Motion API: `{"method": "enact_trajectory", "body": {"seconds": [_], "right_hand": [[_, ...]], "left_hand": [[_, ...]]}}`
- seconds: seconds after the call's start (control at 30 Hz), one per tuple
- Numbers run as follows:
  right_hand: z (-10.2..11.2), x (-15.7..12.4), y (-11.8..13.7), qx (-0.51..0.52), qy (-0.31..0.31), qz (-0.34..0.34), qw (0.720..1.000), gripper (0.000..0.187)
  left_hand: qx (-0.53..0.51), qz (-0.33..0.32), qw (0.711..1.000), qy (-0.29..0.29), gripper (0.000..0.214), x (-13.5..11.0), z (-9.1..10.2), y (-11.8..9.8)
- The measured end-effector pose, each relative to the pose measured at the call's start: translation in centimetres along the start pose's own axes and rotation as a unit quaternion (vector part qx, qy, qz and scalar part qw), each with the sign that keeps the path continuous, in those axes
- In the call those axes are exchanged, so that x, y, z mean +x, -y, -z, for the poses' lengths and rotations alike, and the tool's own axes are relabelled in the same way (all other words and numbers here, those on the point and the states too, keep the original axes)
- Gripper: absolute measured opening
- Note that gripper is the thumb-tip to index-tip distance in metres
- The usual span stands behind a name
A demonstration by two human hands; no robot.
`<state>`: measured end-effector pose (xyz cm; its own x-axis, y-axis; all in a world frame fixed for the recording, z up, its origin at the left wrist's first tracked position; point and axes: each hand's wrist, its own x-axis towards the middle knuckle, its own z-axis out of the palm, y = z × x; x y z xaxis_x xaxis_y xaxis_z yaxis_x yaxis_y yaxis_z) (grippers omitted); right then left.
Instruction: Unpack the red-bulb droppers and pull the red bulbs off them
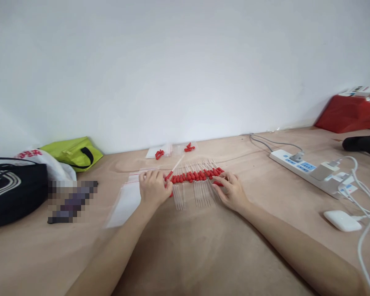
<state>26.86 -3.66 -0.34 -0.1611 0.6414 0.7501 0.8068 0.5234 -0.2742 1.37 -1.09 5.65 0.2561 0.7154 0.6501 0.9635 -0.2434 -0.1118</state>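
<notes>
A plain, pale wall (185,70) stretched across 12 o'clock, looking greyer toward its top. Below it, a brown table (185,255) spread down to 6 o'clock, its far edge meeting the wall. Soft light left a faint sheen on the tabletop.

Head camera: worn on the head, looking forward and down
Wall (185,74): faced nearly square on, filling upper half
Tabletop (185,255): seen at a slant from above
Left hand (154,187) and right hand (231,191): well ahead, just below centre

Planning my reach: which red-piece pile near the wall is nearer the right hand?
The right pile; the left pile lies farther, beyond the left hand.
</notes>
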Motion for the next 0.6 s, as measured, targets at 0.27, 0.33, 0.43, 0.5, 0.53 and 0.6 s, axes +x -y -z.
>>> {"method": "enact_trajectory", "body": {"seconds": [0.27, 0.33, 0.43, 0.5, 0.53, 0.6], "right_hand": [[0.6, -0.1, 1.4, -0.022, 0.044, 0.152, 0.987, 0.036], [0.5, -0.1, 1.7, -0.020, 0.046, 0.170, 0.984, 0.033], [0.1, -0.1, 1.9, -0.020, 0.045, 0.177, 0.983, 0.027], [-0.1, -0.1, 2.0, -0.023, 0.045, 0.176, 0.983, 0.021], [-0.2, -0.1, 2.1, -0.025, 0.046, 0.175, 0.983, 0.018], [-0.4, -0.2, 2.1, -0.028, 0.048, 0.172, 0.984, 0.016]], "left_hand": [[-0.143, -0.181, 0.973, -0.023, 0.009, -4.1, 0.1, -3.1], [-0.158, -0.188, 0.968, -0.041, 0.009, -4.3, -0.3, -3.4], [-0.183, -0.191, 0.962, -0.072, 0.008, -4.5, -0.6, -3.6], [-0.197, -0.190, 0.958, -0.085, 0.006, -4.6, -0.6, -3.7], [-0.202, -0.189, 0.957, -0.088, 0.006, -4.6, -0.6, -3.7], [-0.211, -0.183, 0.956, -0.087, 0.006, -4.7, -0.5, -3.7]]}}
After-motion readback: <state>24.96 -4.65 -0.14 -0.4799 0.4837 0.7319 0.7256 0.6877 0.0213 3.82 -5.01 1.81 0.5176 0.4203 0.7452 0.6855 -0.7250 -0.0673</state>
